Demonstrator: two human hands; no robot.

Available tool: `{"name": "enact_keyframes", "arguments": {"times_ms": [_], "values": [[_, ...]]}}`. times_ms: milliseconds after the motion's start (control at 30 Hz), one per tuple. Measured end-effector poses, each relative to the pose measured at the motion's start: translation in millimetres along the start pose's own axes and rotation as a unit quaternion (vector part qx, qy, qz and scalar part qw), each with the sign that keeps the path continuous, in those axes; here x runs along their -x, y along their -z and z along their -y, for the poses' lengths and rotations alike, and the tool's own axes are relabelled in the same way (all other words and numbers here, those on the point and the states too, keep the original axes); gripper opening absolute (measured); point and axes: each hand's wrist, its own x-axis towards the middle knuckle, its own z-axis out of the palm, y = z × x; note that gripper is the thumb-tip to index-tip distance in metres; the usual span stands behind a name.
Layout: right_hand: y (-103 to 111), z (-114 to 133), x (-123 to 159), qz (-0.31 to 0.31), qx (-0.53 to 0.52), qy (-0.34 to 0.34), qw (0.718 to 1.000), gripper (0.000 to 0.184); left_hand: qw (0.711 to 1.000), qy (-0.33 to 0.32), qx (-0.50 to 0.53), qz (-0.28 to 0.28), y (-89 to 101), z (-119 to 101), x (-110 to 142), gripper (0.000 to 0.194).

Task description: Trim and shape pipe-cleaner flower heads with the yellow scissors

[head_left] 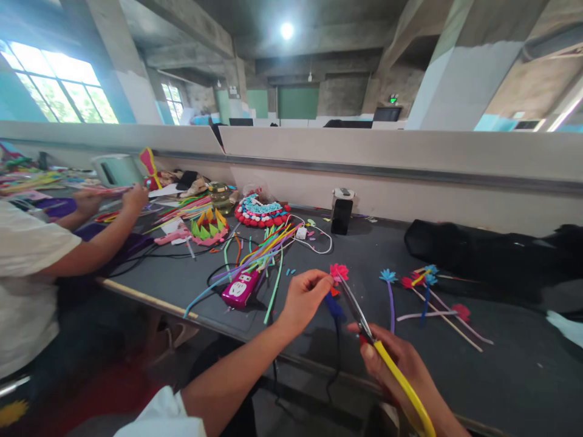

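Note:
My left hand point(308, 297) is closed in a pinch on a pink flower point(339, 272) that looks made of fuzzy craft stems. In my right hand point(401, 364) are scissors point(359, 306) with yellow handles, their blade tips at the flower's petals. A dark blue object point(334, 306) and a bit of orange show just below the flower, partly behind the left fingers. To the right, a blue flower point(387, 276) on a purple stem lies on the dark table point(364, 249). Farther right lie several more small red and blue flowers on crossed stems.
A purple box point(241, 287) lies under a bundle of coloured stems point(268, 252). Behind are a red, white and blue craft piece point(262, 210), a white charger point(301, 232) with cable and a black phone point(341, 215). A black bag point(473, 252) lies right; a co-worker point(40, 267) sits left.

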Motion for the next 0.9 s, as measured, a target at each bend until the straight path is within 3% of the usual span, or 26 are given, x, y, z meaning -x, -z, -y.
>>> {"name": "enact_keyframes", "arguments": {"times_ms": [167, 300, 400, 500, 667, 900], "values": [[-5, 4, 28, -0.071, 0.028, 0.017, 0.997, 0.044, 0.982, 0.082, 0.169, 0.011, -4.1, -17, 15, 0.028], [-7, -2, 57, -0.129, 0.142, 0.115, 0.975, 0.04, 0.967, 0.102, 0.234, 0.023, -5.2, -28, 45, 0.026], [-6, 1, 73, -0.145, 0.234, 0.208, 0.938, 0.038, 0.963, 0.099, 0.247, 0.028, -8.4, -36, 69, 0.025], [-6, 11, 86, -0.168, 0.278, 0.26, 0.909, 0.036, 0.965, 0.085, 0.248, 0.021, -12.7, -46, 90, 0.025], [-10, 30, 107, -0.202, 0.302, 0.297, 0.883, 0.036, 0.965, 0.07, 0.251, 0.022, -18.0, -66, 122, 0.023], [-15, 53, 138, -0.209, 0.313, 0.316, 0.871, 0.035, 0.964, 0.057, 0.258, 0.006, -21.1, -92, 161, 0.022]]}}
